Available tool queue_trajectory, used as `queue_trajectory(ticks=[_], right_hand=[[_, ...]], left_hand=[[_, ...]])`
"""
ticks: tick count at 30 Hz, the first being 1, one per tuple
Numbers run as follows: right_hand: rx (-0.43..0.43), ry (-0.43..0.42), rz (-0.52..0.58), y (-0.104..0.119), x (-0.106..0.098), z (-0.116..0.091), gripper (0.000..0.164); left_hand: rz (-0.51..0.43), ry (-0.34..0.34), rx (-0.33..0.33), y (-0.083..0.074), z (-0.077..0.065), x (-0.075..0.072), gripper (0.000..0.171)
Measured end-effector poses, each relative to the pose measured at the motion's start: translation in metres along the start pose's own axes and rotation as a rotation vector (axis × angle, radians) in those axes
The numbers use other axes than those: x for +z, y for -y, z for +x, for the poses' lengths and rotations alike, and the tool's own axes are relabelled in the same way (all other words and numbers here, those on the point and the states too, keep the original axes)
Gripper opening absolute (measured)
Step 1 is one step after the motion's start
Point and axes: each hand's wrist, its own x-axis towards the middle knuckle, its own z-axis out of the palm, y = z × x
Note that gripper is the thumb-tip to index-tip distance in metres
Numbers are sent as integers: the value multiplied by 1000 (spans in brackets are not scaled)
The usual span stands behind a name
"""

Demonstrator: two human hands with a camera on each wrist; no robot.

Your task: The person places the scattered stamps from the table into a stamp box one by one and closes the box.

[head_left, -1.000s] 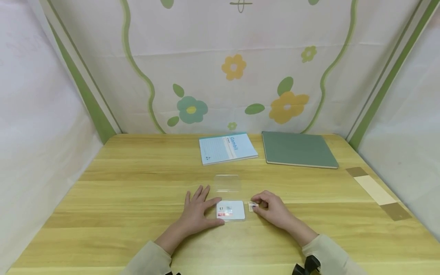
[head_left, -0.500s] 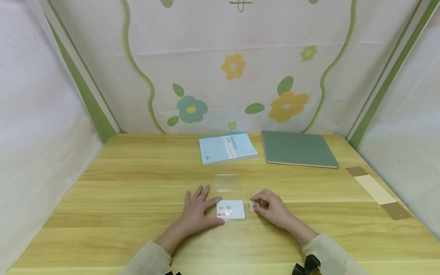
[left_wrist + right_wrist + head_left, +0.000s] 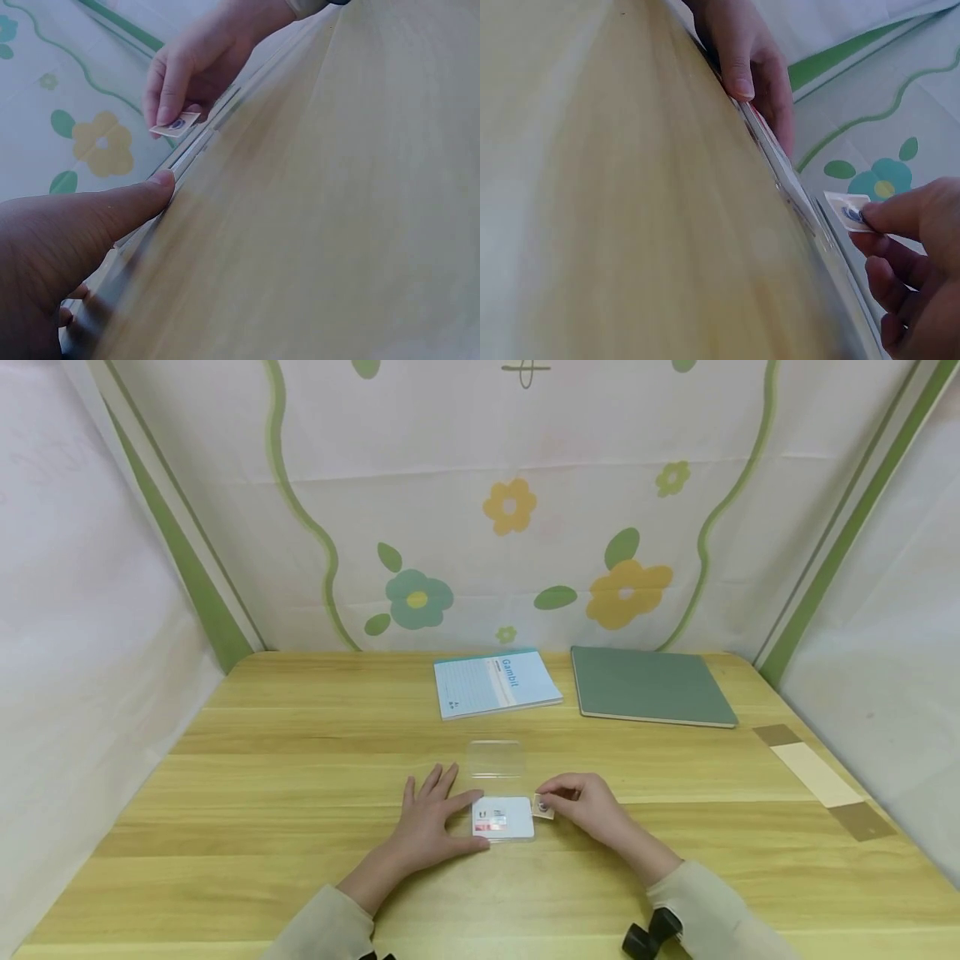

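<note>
A white card (image 3: pixel 517 817) with small print and a reddish band lies in a clear plastic case on the wooden table. The case's transparent lid (image 3: pixel 495 760) lies folded out behind it. My left hand (image 3: pixel 431 827) rests at the card's left side, thumb and forefinger straight against its near and far corners, other fingers spread. My right hand (image 3: pixel 592 810) pinches a small square sticker (image 3: pixel 543 807) with a dark round mark between thumb and fingers. In the right wrist view the sticker (image 3: pixel 847 211) is tilted, just above the table. Its held edge is hidden by my thumb.
At the back of the table lie a light blue notebook (image 3: pixel 495 685) and a dark green book (image 3: pixel 652 685). A pale strip with brown ends (image 3: pixel 821 774) runs along the right edge. White flowered cloth (image 3: pixel 480 568) encloses the back and sides.
My right hand has moved slightly left with the sticker, bringing it against or over the card's right edge. My left hand and the card have stayed in place.
</note>
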Motion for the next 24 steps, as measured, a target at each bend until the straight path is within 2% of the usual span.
queue_trajectory(ticks=[5,10,24], right_hand=[[5,81,43,9,10,6,9],[16,131,30,9,18,8,7],[-95,74,-169,4,27,8,4]], left_hand=[[9,10,-3,0,1,1,67],[12,12,-3,0,1,0,67],[11,17,0,-1,0,0,67]])
